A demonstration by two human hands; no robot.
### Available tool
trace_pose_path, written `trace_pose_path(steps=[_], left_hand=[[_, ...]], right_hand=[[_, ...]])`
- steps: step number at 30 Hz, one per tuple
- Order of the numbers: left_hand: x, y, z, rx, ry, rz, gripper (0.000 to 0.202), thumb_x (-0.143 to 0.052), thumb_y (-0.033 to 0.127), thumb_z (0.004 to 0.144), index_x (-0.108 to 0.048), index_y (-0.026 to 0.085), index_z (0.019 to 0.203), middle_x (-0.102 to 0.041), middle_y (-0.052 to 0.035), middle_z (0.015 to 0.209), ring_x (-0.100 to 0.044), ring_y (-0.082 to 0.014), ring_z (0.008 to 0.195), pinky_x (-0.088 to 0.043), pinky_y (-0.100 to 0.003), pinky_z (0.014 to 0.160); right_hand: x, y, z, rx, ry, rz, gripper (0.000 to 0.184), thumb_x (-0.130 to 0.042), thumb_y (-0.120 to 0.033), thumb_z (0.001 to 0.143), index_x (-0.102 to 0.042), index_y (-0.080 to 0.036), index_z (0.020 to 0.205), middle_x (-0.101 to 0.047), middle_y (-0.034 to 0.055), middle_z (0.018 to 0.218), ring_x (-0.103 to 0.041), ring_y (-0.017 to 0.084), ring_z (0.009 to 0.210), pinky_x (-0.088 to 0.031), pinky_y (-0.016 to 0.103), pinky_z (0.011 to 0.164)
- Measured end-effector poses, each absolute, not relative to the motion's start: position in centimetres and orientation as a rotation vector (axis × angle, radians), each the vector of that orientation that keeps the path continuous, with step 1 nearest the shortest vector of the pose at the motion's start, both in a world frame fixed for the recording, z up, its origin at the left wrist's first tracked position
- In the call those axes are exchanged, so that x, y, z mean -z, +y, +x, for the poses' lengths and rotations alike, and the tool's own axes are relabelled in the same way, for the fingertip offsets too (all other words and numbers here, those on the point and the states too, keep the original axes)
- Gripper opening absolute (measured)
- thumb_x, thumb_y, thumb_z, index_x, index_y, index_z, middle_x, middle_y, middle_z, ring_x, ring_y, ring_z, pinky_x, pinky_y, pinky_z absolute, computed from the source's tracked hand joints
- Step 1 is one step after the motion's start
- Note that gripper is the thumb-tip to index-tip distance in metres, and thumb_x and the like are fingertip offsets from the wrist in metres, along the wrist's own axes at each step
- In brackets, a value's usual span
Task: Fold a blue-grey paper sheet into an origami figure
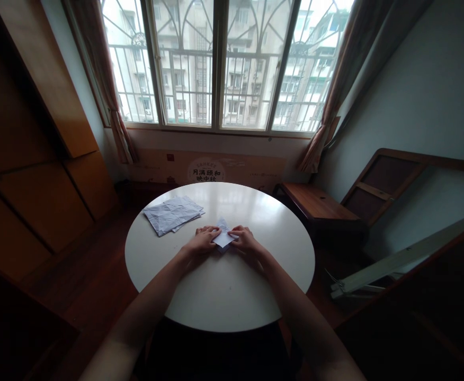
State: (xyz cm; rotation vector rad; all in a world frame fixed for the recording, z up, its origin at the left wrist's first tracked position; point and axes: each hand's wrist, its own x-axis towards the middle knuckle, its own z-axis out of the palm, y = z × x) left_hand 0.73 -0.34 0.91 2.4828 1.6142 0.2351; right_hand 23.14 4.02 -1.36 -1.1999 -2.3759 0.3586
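Note:
A small piece of folded paper (224, 239), pale and roughly diamond-shaped, is held between my two hands over the middle of the round white table (232, 296). My left hand (204, 239) grips its left side, fingers bent together at the edge. On the opposite side, my right hand (244, 238) pinches the right corner. One point of the paper sticks up away from me, and another points toward me. To the left on the tabletop lies a loose stack of creased paper sheets (173, 215), apart from both hands.
Beyond the table stands a printed cardboard panel (240, 165) below a barred window (216, 69). A low wooden table (319, 202) and a leaning wooden frame (375, 185) are at the right. Wooden cabinets (45, 201) line the left side.

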Motion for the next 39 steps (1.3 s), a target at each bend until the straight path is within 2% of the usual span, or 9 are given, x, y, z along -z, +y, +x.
trace_pose_path(steps=[6,10,12,13,16,22,28,35,39], left_hand=[[-0.8,-0.3,0.5,-0.3,1.492,2.484,0.056,-0.053,0.028,0.087,-0.046,0.027,0.142,-0.04,-0.0061,0.151,-0.031,-0.0299,0.14,-0.022,-0.047,0.113],[-1.1,-0.5,0.3,-0.268,1.385,2.489,0.074,-0.062,0.055,0.081,-0.038,0.029,0.146,-0.032,-0.0073,0.155,-0.022,-0.0341,0.144,-0.014,-0.05,0.116],[-1.3,-0.5,0.4,-0.224,1.365,2.46,0.079,-0.057,0.065,0.081,-0.034,0.03,0.148,-0.027,-0.007,0.157,-0.018,-0.0339,0.145,-0.01,-0.054,0.116],[-1.4,-0.4,0.5,-0.21,1.367,2.437,0.074,-0.049,0.067,0.084,-0.034,0.031,0.147,-0.027,-0.0062,0.157,-0.018,-0.0327,0.145,-0.008,-0.055,0.115],[-1.2,-0.3,0.7,-0.238,1.397,2.388,0.058,-0.032,0.063,0.094,-0.042,0.033,0.143,-0.03,-0.0033,0.156,-0.02,-0.029,0.145,-0.008,-0.056,0.115],[-0.5,-0.3,0.9,-0.321,1.462,2.415,0.061,-0.049,0.059,0.089,-0.041,0.032,0.144,-0.033,-0.0036,0.155,-0.022,-0.03,0.145,-0.01,-0.054,0.116],[-0.6,-0.3,1.0,-0.342,1.473,2.396,0.063,-0.052,0.057,0.088,-0.041,0.031,0.144,-0.034,-0.0052,0.154,-0.024,-0.0316,0.144,-0.012,-0.055,0.115],[-1.1,-0.6,0.8,-0.419,1.235,2.393,0.053,-0.061,0.06,0.081,-0.058,0.037,0.129,-0.051,-0.0012,0.143,-0.03,-0.0311,0.141,-0.006,-0.055,0.115],[-1.2,-0.6,0.9,-0.423,1.218,2.4,0.051,-0.062,0.057,0.082,-0.058,0.037,0.129,-0.051,-0.0017,0.144,-0.031,-0.0309,0.141,-0.008,-0.053,0.115]], right_hand=[[0.7,3.5,23.1,-0.332,-2.436,-1.22,0.039,-0.067,-0.034,0.08,-0.068,-0.029,0.119,-0.059,0.0091,0.121,-0.05,0.028,0.112,-0.037,0.04,0.098],[-0.2,2.9,23.1,-0.405,-2.457,-1.259,0.049,-0.07,-0.046,0.077,-0.065,-0.03,0.124,-0.056,0.0094,0.126,-0.045,0.03,0.118,-0.033,0.044,0.102],[-0.5,2.7,23.0,-0.451,-2.464,-1.252,0.053,-0.071,-0.054,0.074,-0.065,-0.032,0.123,-0.054,0.0082,0.128,-0.043,0.031,0.121,-0.031,0.045,0.104],[-0.5,2.7,22.9,-0.467,-2.453,-1.252,0.051,-0.068,-0.057,0.076,-0.067,-0.033,0.121,-0.055,0.0075,0.128,-0.043,0.03,0.121,-0.03,0.045,0.105],[-0.5,2.6,22.7,-0.46,-2.382,-1.292,0.038,-0.055,-0.054,0.087,-0.071,-0.032,0.113,-0.059,0.0064,0.122,-0.046,0.028,0.118,-0.032,0.043,0.103],[-0.3,2.5,22.7,-0.349,-2.33,-1.366,0.035,-0.063,-0.041,0.084,-0.07,-0.03,0.115,-0.06,0.0074,0.119,-0.047,0.028,0.115,-0.035,0.04,0.098],[-0.6,2.7,22.9,-0.384,-2.317,-1.429,0.034,-0.064,-0.041,0.082,-0.072,-0.029,0.113,-0.06,0.0071,0.12,-0.049,0.028,0.115,-0.036,0.039,0.098],[-0.7,2.8,22.9,-0.409,-2.272,-1.411,0.037,-0.06,-0.046,0.085,-0.069,-0.031,0.118,-0.06,0.0066,0.119,-0.052,0.026,0.112,-0.038,0.038,0.097],[-0.8,2.6,22.8,-0.397,-2.343,-1.403,0.038,-0.063,-0.049,0.082,-0.07,-0.032,0.115,-0.059,0.0058,0.122,-0.049,0.028,0.116,-0.036,0.039,0.1]])
